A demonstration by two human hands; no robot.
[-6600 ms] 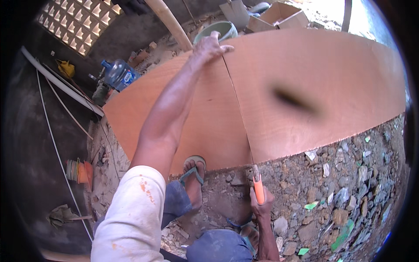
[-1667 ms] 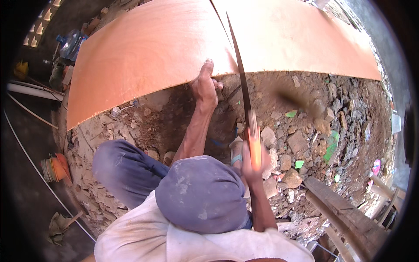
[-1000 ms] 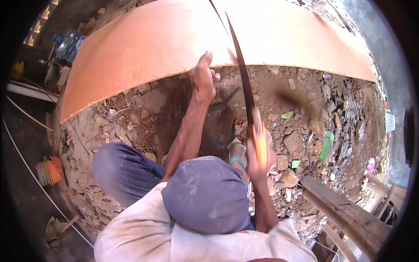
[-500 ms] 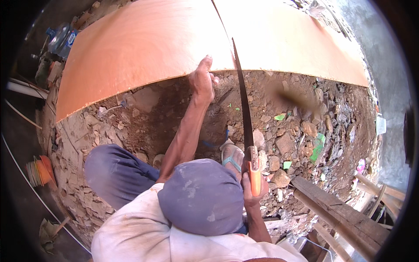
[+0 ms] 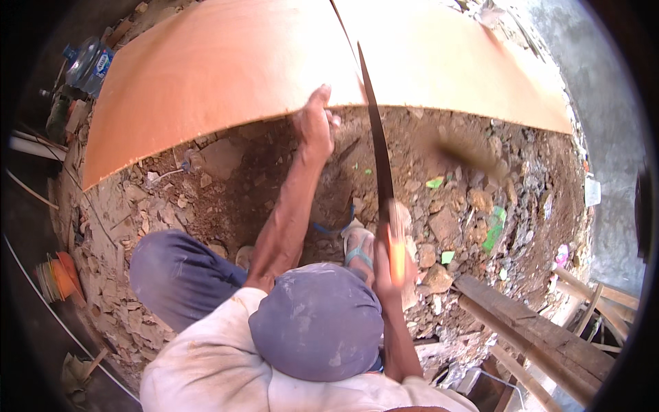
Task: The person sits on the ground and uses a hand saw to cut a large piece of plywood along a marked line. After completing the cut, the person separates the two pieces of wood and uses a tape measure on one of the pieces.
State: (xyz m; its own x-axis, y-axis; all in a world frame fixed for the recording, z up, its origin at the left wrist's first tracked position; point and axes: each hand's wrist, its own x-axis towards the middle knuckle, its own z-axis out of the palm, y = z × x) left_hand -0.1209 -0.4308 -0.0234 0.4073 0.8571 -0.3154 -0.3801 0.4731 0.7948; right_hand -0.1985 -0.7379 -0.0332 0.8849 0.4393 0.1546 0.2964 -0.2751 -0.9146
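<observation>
A wide, thin wooden sheet (image 5: pixel 171 89), orange-tinted and bleached by glare in its middle, spans the far side above the rubble. My left hand (image 5: pixel 316 130) is closed on its near edge, thumb on top and the other fingers curled at the rim. In my right hand (image 5: pixel 406 271) is a handsaw (image 5: pixel 379 147) with a long dark blade and an orange handle, slightly smeared by motion. The blade crosses the sheet's near edge to the right of my left hand, its tip pointing away. A dark slit runs through the sheet beyond the tip.
Broken stones and soil (image 5: pixel 446 226) cover the ground around my sandalled foot (image 5: pixel 358 250). Wooden beams (image 5: pixel 528 329) lie at the lower right, near a grey wall (image 5: pixel 604 103). A plastic water bottle (image 5: pixel 89 65) is at the far left, an orange reel (image 5: pixel 62 275) below it.
My right hand has pushed the handsaw forward, away from me, so its tip reaches farther over the sheet. My left hand keeps its hold on the edge. The whole view has shifted slightly.
</observation>
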